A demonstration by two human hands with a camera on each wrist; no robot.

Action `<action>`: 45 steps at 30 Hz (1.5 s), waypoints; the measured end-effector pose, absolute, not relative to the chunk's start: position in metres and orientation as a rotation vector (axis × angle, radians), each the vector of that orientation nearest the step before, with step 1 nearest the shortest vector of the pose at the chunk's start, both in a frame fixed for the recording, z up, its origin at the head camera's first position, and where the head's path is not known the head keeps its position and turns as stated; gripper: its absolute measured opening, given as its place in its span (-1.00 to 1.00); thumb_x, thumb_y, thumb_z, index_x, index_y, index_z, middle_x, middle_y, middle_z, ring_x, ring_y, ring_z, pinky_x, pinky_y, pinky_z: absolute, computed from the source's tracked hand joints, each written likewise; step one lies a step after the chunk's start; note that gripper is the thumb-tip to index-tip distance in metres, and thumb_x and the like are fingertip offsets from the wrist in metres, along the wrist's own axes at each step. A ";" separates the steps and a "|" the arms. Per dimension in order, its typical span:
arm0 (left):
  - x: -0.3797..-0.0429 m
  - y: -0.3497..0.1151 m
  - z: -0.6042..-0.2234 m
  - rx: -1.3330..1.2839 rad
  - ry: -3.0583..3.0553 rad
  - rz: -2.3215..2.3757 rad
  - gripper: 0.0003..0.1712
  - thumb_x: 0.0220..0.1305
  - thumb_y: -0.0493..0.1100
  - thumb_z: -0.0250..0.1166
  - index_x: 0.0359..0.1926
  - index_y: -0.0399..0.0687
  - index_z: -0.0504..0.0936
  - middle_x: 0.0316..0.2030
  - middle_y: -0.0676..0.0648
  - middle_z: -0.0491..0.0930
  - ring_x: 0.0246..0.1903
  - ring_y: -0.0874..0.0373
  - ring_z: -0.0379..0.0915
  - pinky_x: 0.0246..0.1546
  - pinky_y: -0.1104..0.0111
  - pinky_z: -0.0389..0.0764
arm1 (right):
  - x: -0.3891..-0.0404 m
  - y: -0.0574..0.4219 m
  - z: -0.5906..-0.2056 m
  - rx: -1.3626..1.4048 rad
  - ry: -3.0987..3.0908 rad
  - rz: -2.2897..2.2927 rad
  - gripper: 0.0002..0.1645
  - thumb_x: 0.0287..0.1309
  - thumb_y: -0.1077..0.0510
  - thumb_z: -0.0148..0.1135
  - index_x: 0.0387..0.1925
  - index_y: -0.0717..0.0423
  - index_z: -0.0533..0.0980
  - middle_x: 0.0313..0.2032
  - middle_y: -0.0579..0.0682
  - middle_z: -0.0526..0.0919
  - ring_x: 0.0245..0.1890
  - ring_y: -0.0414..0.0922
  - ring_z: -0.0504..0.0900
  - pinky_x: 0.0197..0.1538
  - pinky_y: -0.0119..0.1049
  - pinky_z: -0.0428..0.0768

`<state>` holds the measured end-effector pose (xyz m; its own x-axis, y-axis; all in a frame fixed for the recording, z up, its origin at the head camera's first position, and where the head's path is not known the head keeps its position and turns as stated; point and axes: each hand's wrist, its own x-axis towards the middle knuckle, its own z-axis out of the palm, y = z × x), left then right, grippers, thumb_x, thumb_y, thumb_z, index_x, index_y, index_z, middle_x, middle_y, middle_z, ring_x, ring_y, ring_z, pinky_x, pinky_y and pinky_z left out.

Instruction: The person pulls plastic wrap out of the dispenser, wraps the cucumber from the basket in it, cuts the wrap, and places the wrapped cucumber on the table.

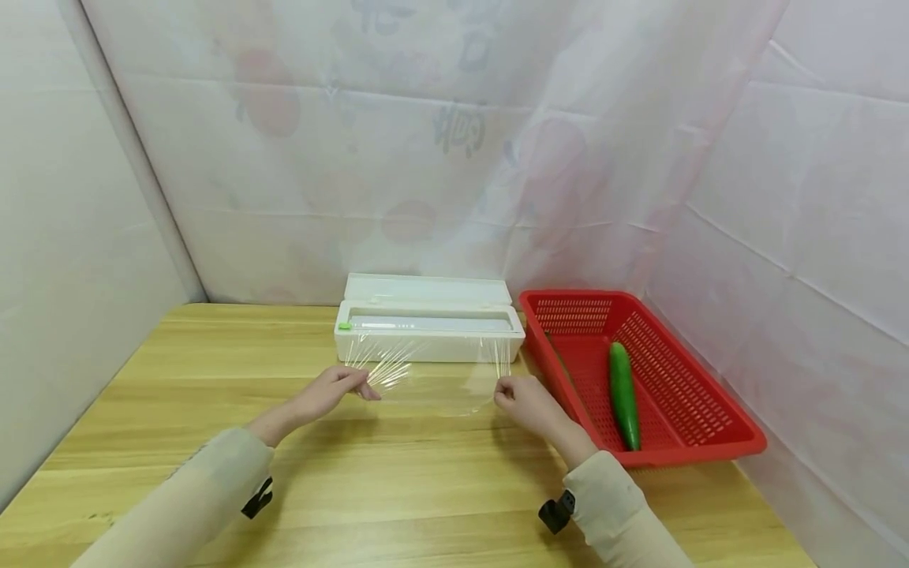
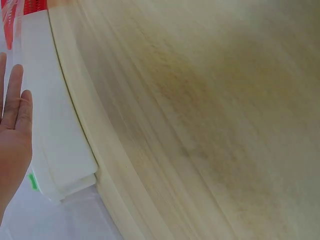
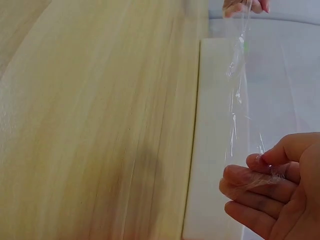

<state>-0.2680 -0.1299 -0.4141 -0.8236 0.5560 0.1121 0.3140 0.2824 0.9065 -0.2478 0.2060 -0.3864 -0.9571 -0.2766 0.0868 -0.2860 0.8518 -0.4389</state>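
A clear sheet of plastic wrap (image 1: pixel 433 386) stretches out from a white wrap dispenser box (image 1: pixel 426 347), whose lid (image 1: pixel 429 289) stands raised at the back. My left hand (image 1: pixel 348 383) pinches the left corner of the sheet, which creases in shiny lines toward the fingers. At the right corner, my right hand (image 1: pixel 525 401) pinches the film between thumb and forefinger; the right wrist view shows the gathered film against the fingers (image 3: pixel 250 182). Both hands are just in front of the box, above the table. A small green cutter slider (image 1: pixel 345 326) sits at the box's left end.
A red plastic basket (image 1: pixel 710 451) stands on the right side of the wooden table (image 1: pixel 398 505), close beside the dispenser. Inside it lies a green cucumber (image 1: pixel 623 394); another thin green item (image 1: pixel 557 355) shows along its left wall. White fabric walls (image 1: pixel 398 158) rise behind and beside the table.
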 end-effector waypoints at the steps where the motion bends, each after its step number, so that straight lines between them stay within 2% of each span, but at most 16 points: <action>1: -0.268 -0.130 -0.414 0.807 2.327 1.551 -0.47 0.49 -0.16 -0.20 -0.40 -0.49 0.52 -0.24 -0.25 0.68 -0.12 0.06 0.58 0.17 -0.10 0.34 | -0.248 0.206 -0.386 0.451 -3.012 0.703 -0.78 0.06 0.31 0.08 -0.64 0.06 0.48 -0.69 -0.17 0.35 -0.63 -0.26 0.27 -0.50 -0.45 0.29; 4: -0.268 -0.128 -0.416 0.840 2.313 1.514 -0.48 0.49 -0.16 -0.19 -0.40 -0.47 0.54 -0.24 -0.24 0.68 -0.11 0.03 0.56 0.18 -0.12 0.31 | -0.249 0.208 -0.390 0.473 -3.039 0.635 -0.79 0.02 0.31 0.09 -0.66 0.05 0.45 -0.67 -0.17 0.37 -0.61 -0.26 0.28 -0.48 -0.43 0.30; 8: -0.265 -0.127 -0.419 0.864 2.395 1.355 -0.57 0.45 -0.18 -0.11 -0.33 -0.32 0.63 -0.25 -0.15 0.69 -0.11 0.02 0.55 0.12 -0.04 0.41 | -0.249 0.210 -0.399 0.593 -3.028 0.549 -0.81 -0.06 0.30 0.10 -0.69 0.04 0.43 -0.67 -0.18 0.38 -0.61 -0.27 0.28 -0.51 -0.46 0.29; 11: -0.260 -0.125 -0.421 0.909 2.512 1.158 -0.65 0.41 -0.14 -0.01 -0.27 -0.16 0.69 -0.16 -0.11 0.67 -0.04 -0.03 0.53 0.08 0.01 0.47 | -0.249 0.212 -0.407 0.678 -3.004 0.514 -0.81 -0.08 0.29 0.13 -0.70 0.01 0.43 -0.67 -0.21 0.39 -0.62 -0.29 0.27 -0.55 -0.49 0.26; 15: -0.257 -0.124 -0.428 1.054 2.612 0.948 -0.73 0.35 -0.14 0.07 -0.29 -0.09 0.70 -0.03 -0.21 0.60 0.05 -0.16 0.46 0.12 -0.06 0.42 | -0.248 0.213 -0.414 0.714 -3.007 0.483 -0.80 -0.06 0.30 0.15 -0.67 -0.01 0.46 -0.64 -0.20 0.44 -0.60 -0.31 0.30 -0.53 -0.50 0.30; 20: -0.259 -0.125 -0.436 1.084 2.618 0.947 -0.78 0.30 -0.14 0.13 -0.26 -0.09 0.70 -0.02 -0.23 0.58 0.04 -0.18 0.45 0.11 -0.07 0.41 | -0.248 0.214 -0.418 0.707 -3.037 0.439 -0.81 -0.02 0.30 0.17 -0.64 0.01 0.51 -0.58 -0.16 0.54 -0.57 -0.29 0.36 -0.49 -0.46 0.37; 22: -0.261 -0.125 -0.438 1.058 2.595 0.984 -0.77 0.30 -0.13 0.14 -0.30 -0.07 0.71 -0.05 -0.21 0.60 0.03 -0.16 0.46 0.11 -0.07 0.41 | -0.248 0.214 -0.419 0.707 -3.043 0.431 -0.81 -0.02 0.30 0.18 -0.64 0.00 0.52 -0.57 -0.17 0.56 -0.56 -0.29 0.36 -0.47 -0.46 0.37; 26: -0.263 -0.125 -0.442 1.029 2.549 1.050 -0.71 0.36 -0.10 0.08 -0.34 -0.05 0.71 -0.14 -0.12 0.65 -0.04 -0.08 0.53 0.07 0.01 0.49 | -0.249 0.213 -0.420 0.697 -3.071 0.469 -0.68 0.10 0.23 0.18 -0.73 -0.01 0.43 -0.70 -0.23 0.36 -0.65 -0.32 0.23 -0.54 -0.50 0.23; 28: -0.265 -0.124 -0.443 1.009 2.511 1.117 -0.67 0.41 -0.11 0.01 -0.27 -0.13 0.68 -0.19 -0.10 0.67 -0.09 0.00 0.58 0.02 0.13 0.55 | -0.250 0.212 -0.421 0.678 -3.089 0.497 -0.59 0.17 0.18 0.16 -0.77 0.00 0.36 -0.75 -0.23 0.21 -0.69 -0.31 0.14 -0.57 -0.50 0.14; 30: -0.266 -0.123 -0.444 0.998 2.491 1.172 -0.67 0.43 -0.16 -0.03 -0.17 -0.23 0.64 -0.22 -0.10 0.68 -0.15 0.06 0.61 -0.06 0.25 0.60 | -0.251 0.211 -0.421 0.662 -3.094 0.496 -0.57 0.20 0.13 0.16 -0.77 -0.01 0.36 -0.76 -0.24 0.18 -0.70 -0.32 0.11 -0.59 -0.50 0.11; 34: -0.265 -0.122 -0.444 1.110 2.565 1.117 -0.80 0.30 -0.32 0.13 -0.12 -0.28 0.60 -0.24 -0.10 0.68 -0.19 0.11 0.61 -0.14 0.36 0.62 | -0.251 0.209 -0.423 0.649 -3.064 0.437 -0.68 0.09 0.17 0.27 -0.73 -0.01 0.46 -0.71 -0.24 0.41 -0.66 -0.33 0.25 -0.57 -0.50 0.25; 38: -0.263 -0.121 -0.445 1.299 2.708 0.901 -0.77 0.09 -0.39 0.30 -0.18 -0.17 0.63 -0.24 -0.03 0.67 -0.19 0.13 0.56 -0.11 0.35 0.60 | -0.250 0.210 -0.425 0.676 -3.055 0.391 -0.79 -0.04 0.23 0.37 -0.66 -0.02 0.53 -0.57 -0.19 0.58 -0.52 -0.31 0.44 -0.44 -0.44 0.44; 41: -0.262 -0.120 -0.446 1.377 2.787 0.789 -0.77 0.04 -0.37 0.34 -0.22 -0.10 0.65 -0.22 0.02 0.64 -0.15 0.15 0.50 -0.08 0.33 0.58 | -0.249 0.210 -0.426 0.706 -3.056 0.396 -0.87 -0.07 0.26 0.39 -0.58 0.01 0.58 -0.50 -0.15 0.62 -0.43 -0.24 0.52 -0.35 -0.37 0.52; 45: -0.261 -0.122 -0.447 1.478 2.896 0.664 -0.79 -0.02 -0.29 0.41 -0.29 0.03 0.68 -0.23 0.06 0.64 -0.12 0.13 0.47 -0.01 0.21 0.47 | -0.248 0.212 -0.428 0.730 -3.043 0.403 -0.90 -0.07 0.26 0.40 -0.54 0.04 0.61 -0.42 -0.11 0.54 -0.37 -0.19 0.49 -0.32 -0.35 0.50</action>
<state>-0.2613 -0.1219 -0.4474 -0.5909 0.7360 0.3305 0.8064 0.5271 0.2681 -0.2475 0.2118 -0.4275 -0.8928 -0.4481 0.0457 -0.4445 0.8604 -0.2493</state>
